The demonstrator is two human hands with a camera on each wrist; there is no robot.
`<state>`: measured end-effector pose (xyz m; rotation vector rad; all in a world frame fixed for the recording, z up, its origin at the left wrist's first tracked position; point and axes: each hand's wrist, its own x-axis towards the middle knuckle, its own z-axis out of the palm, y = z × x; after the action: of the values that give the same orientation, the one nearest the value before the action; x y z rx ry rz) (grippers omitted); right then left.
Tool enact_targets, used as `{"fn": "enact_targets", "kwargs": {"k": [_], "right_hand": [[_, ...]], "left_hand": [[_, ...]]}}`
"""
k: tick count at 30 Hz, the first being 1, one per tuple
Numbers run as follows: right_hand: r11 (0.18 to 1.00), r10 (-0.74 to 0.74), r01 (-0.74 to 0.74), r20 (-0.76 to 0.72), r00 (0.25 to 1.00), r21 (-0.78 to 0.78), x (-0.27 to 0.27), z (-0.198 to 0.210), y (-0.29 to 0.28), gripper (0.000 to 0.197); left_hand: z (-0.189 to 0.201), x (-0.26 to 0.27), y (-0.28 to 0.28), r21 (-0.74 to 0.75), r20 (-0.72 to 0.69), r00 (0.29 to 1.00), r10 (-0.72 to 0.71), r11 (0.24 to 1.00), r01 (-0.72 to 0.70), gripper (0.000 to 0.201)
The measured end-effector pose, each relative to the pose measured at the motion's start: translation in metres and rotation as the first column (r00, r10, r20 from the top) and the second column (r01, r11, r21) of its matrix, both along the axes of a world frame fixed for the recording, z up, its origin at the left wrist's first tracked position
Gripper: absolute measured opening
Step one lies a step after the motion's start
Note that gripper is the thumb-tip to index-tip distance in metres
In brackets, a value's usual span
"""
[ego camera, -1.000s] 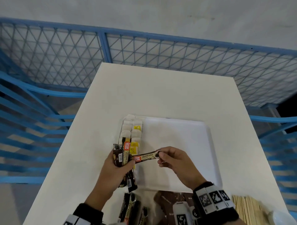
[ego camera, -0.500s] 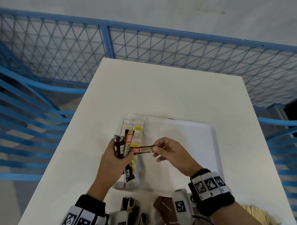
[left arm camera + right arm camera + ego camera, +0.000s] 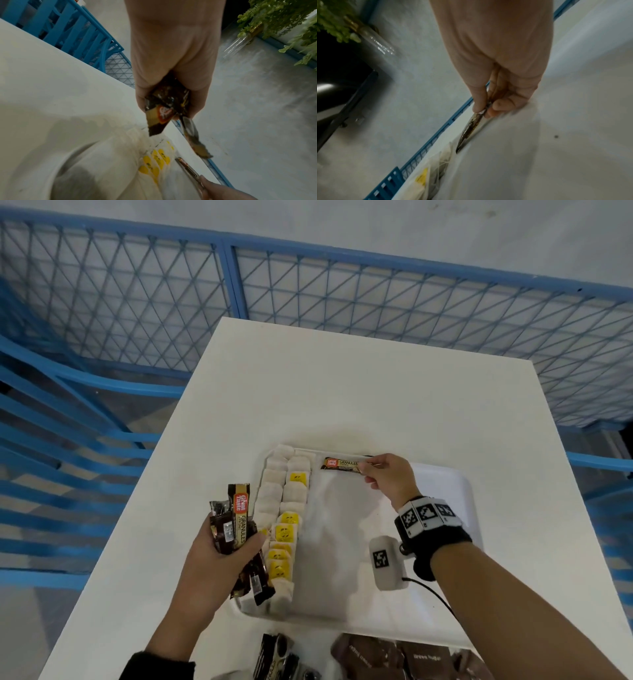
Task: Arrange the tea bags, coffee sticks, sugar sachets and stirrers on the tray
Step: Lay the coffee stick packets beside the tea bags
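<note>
A white tray lies on the white table. Two rows of tea bags with yellow tags fill its left side. My left hand grips a bundle of coffee sticks just left of the tray, seen close in the left wrist view as coffee sticks. My right hand pinches one coffee stick by its right end at the tray's far edge, right of the tea bags. The right wrist view shows that coffee stick edge-on, its tip low by the tray rim.
More coffee sticks and brown sugar sachets lie on the table at the near edge. A blue mesh fence surrounds the table. The tray's middle and right hold nothing.
My right hand pulled one coffee stick out of the left hand's bundle and carried it away to the tray's far edge. The left hand stayed beside the tea bags with the bundle.
</note>
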<state>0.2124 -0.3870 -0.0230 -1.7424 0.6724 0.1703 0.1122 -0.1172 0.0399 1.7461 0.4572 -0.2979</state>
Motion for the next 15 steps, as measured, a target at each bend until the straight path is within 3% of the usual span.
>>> {"fn": "enact_targets", "kwargs": {"k": [6,15], "right_hand": [[0.971,0.05,-0.044,0.019,0.999,-0.237,0.016,-0.011,0.008,0.022],[0.916,0.101,-0.086,0.017,0.995,-0.391,0.016,-0.011,0.018,0.023]], "left_hand": [[0.0,-0.004,-0.002,-0.02,0.0,1.0,-0.009,1.0,0.009,0.025],[0.001,-0.002,-0.011,-0.039,0.015,0.999,-0.039,0.998,0.039,0.023]]}}
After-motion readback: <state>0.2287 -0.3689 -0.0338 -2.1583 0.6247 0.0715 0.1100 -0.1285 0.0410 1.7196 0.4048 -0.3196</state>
